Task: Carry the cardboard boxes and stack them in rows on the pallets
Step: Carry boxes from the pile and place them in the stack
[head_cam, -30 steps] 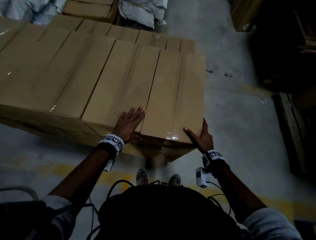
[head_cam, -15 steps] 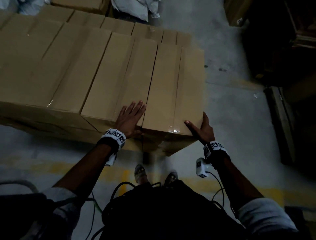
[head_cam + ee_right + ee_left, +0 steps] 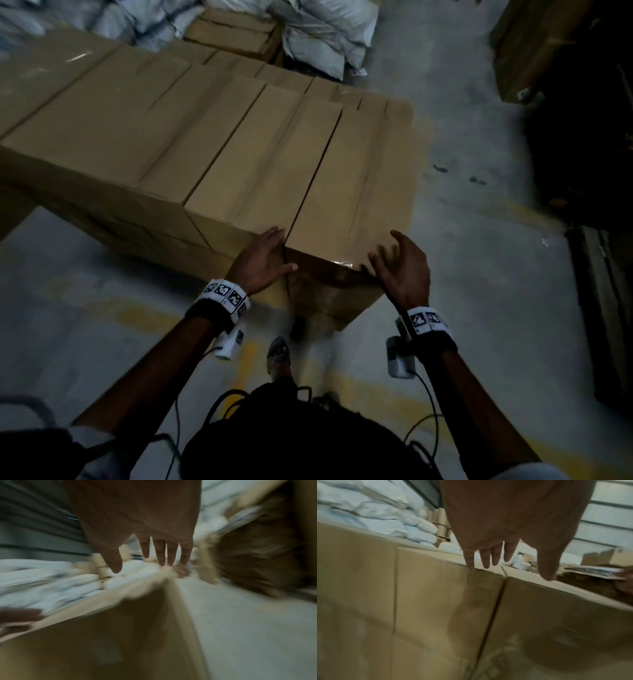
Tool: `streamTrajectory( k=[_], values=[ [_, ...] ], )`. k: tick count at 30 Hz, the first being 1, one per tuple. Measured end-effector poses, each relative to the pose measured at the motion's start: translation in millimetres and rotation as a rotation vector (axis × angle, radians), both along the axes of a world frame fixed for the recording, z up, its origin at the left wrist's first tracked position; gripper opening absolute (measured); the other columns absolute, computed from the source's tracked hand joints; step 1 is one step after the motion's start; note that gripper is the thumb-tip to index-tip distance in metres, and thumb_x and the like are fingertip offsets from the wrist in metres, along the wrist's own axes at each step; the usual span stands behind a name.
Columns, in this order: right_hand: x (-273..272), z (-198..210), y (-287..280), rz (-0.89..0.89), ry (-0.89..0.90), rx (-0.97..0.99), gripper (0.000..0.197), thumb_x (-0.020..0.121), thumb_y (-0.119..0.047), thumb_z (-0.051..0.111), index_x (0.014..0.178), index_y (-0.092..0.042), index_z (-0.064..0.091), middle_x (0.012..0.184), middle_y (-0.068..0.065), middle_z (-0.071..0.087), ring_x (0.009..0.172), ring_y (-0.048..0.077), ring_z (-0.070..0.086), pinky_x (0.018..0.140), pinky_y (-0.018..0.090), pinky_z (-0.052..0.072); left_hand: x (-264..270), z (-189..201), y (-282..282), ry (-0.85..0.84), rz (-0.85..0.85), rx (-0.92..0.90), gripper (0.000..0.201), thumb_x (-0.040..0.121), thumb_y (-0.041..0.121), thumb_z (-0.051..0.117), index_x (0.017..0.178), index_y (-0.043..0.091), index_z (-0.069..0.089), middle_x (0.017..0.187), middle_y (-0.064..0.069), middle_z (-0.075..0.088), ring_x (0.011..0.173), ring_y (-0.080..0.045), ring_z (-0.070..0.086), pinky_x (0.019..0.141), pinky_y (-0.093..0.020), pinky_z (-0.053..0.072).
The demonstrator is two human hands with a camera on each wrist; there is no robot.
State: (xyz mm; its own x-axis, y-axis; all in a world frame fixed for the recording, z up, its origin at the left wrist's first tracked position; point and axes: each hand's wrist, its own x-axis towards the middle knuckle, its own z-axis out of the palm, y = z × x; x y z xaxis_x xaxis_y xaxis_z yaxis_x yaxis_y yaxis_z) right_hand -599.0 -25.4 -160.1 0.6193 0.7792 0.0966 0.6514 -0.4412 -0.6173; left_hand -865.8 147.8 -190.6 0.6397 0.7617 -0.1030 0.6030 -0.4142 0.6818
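Note:
A long row of brown cardboard boxes [image 3: 191,144] stands two layers high on the floor. The rightmost top box [image 3: 349,178] is taped along its front edge. My left hand [image 3: 265,258] rests flat at the front top edge, on the seam between that box and its neighbour [image 3: 246,185]. In the left wrist view the left hand [image 3: 505,555] has straight fingers with tips at the box edge [image 3: 556,615]. My right hand [image 3: 400,270] hovers, blurred and spread, just off the box's right front corner. The right hand [image 3: 154,555] holds nothing above the box corner [image 3: 120,628].
White sacks [image 3: 325,31] and more boxes [image 3: 233,31] lie behind the row. A dark wooden pallet [image 3: 603,308] sits at the right, with a carton [image 3: 534,44] at the far right. Bare concrete floor [image 3: 479,240] with a yellow line lies to the right of the stack.
My right hand has come off the box's right front corner and now hovers spread. My left hand has slid back from the box top to the front edge.

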Motion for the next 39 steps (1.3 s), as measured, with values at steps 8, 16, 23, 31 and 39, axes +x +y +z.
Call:
streamTrajectory(
  k=[8,16,23,31,39],
  values=[
    [-109.1,-4.3,9.2,0.411,-0.052,0.053,0.054,0.092,-0.052,0.058,0.13,-0.015,0.067,0.142,0.013,0.06,0.133,0.033,0.052,0.111,0.048,0.041,-52.8,22.6,-102.4,-0.137,0.16,-0.048,0.075,0.086,0.038,0.082,0.151,0.021,0.049,0.155,-0.002,0.048,0.142,-0.014,0.044,0.117,-0.032,0.037],
    [-225.6,-1.7,36.2,0.67,0.037,0.046,0.042,0.089,-0.043,0.066,0.124,-0.02,0.07,0.139,0.011,0.061,0.126,0.031,0.056,0.104,0.045,0.045,-152.2,29.8,-108.3,-0.179,0.377,-0.074,0.071,0.084,0.038,0.083,0.147,0.023,0.054,0.143,0.005,0.058,0.124,0.002,0.048,0.102,-0.011,0.04],
    [-342.5,-1.5,91.3,0.81,-0.039,-0.004,0.048,0.089,-0.047,0.061,0.123,-0.015,0.071,0.13,0.012,0.066,0.115,0.032,0.062,0.095,0.036,0.048,-277.7,23.4,-83.5,-0.249,0.524,-0.08,0.068,0.084,0.038,0.084,0.145,0.024,0.057,0.14,0.007,0.06,0.118,0.001,0.053,0.093,0.0,0.037],
    [-550.2,-11.0,173.4,0.982,0.013,0.009,0.047,0.094,-0.053,0.054,0.115,-0.015,0.071,0.111,0.008,0.072,0.099,0.028,0.066,0.082,0.028,0.043,-482.2,25.2,-31.7,-0.258,0.737,-0.083,0.066,0.085,0.046,0.08,0.144,0.027,0.057,0.134,0.004,0.065,0.121,-0.012,0.061,0.099,-0.031,0.051],
    [-685.8,-23.6,251.2,1.135,0.054,-0.046,0.041,0.094,-0.053,0.06,0.125,-0.026,0.067,0.132,0.003,0.067,0.119,0.023,0.063,0.096,0.041,0.053,-631.0,19.6,21.5,-0.304,0.933,-0.11,0.064,0.085,0.046,0.08,0.142,0.032,0.056,0.124,0.006,0.068,0.114,-0.011,0.063,0.097,-0.04,0.055]
  ],
)
